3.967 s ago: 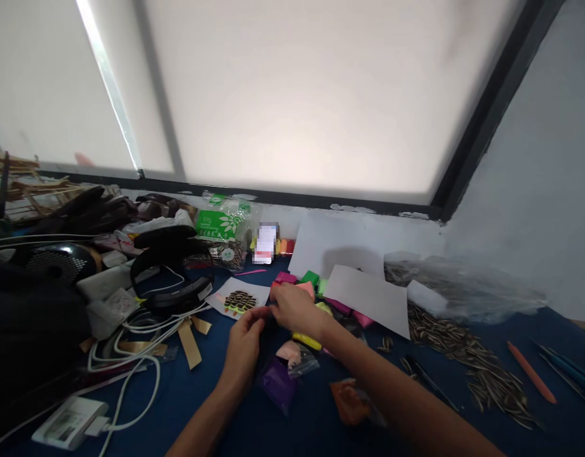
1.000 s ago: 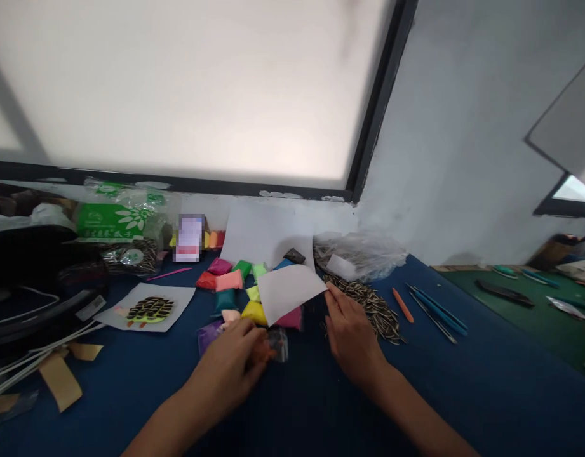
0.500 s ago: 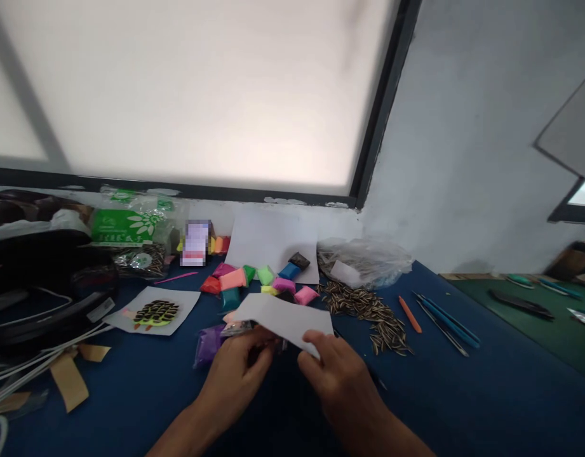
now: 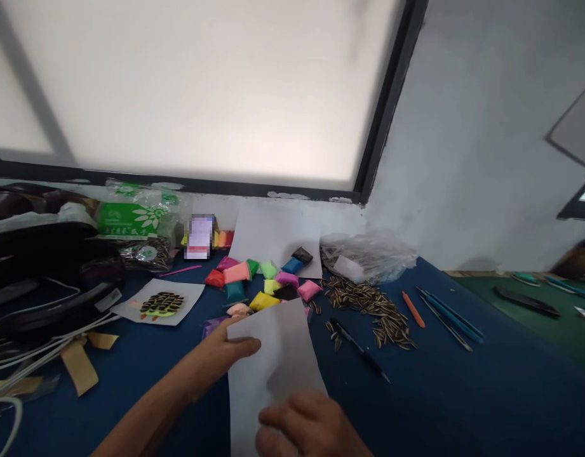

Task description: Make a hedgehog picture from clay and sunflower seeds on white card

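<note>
A white sheet of paper (image 4: pixel 273 355) lies lengthwise in front of me, its far end close to the coloured packets. My left hand (image 4: pixel 228 346) grips its left edge, thumb on top and the other fingers hidden beneath. Over the near part of the paper is my right hand (image 4: pixel 306 422), fingers bent and blurred; whether it touches or pinches anything I cannot make out. Several small packets of coloured clay, among them a yellow packet (image 4: pixel 264 301) and a pink packet (image 4: pixel 309 290), sit just beyond the sheet. A black pen (image 4: pixel 361 350) rests to its right.
Sunflower seeds (image 4: pixel 368 308) are heaped at right beside a clear plastic bag (image 4: pixel 373 257). An orange crayon-like stick (image 4: pixel 413 309) and blue tweezers (image 4: pixel 451 314) lie farther right. At left are a paper with a seed hedgehog (image 4: pixel 161 303), a phone (image 4: pixel 200 236) and white cables (image 4: pixel 39 352).
The paper has turned from crosswise to lengthwise and come nearer. My left hand has moved to its left edge, and my right hand has drawn back toward me. The pen now shows.
</note>
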A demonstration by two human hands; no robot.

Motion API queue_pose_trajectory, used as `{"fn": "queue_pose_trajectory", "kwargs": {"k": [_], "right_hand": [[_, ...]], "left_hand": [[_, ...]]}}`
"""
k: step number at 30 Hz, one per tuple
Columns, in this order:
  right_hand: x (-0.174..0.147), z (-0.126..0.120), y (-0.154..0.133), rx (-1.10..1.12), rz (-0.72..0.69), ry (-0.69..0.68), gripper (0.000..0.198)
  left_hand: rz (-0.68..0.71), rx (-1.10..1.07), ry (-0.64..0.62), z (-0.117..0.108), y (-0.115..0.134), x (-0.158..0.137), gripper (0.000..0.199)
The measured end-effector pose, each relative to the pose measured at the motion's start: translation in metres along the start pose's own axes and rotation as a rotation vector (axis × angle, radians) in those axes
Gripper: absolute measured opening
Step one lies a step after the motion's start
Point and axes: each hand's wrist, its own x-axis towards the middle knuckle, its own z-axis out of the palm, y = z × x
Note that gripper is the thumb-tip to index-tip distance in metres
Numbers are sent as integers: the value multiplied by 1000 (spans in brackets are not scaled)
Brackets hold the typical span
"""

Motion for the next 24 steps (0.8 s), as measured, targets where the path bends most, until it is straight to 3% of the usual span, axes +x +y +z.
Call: {"fn": "queue_pose_trajectory", "kwargs": {"k": [3,6,9,12,14,18,24], "right_hand": [[5,-24,21,-52,83,-213,22],[6,-38,40,-47,445,-407,16],[3,-43,53,61,842,-447,41],[1,-44,60,252,1067,-401,66],[0,-45,63,350,1115,-380,57],[-5,-44,64,541,1094,-432,17],[-12,-41,66,609,1030,-333,11]], "left_hand": [[85,89,-21,0,2,0,30],[193,153,-39,5,3,1,31],[273,171,-151,10,5,3,34],[330,161,-218,13,5,3,31],[326,162,-216,14,3,3,31],[288,202,-156,11,-4,0,33],[239,282,-206,8,-18,-6,24]]}}
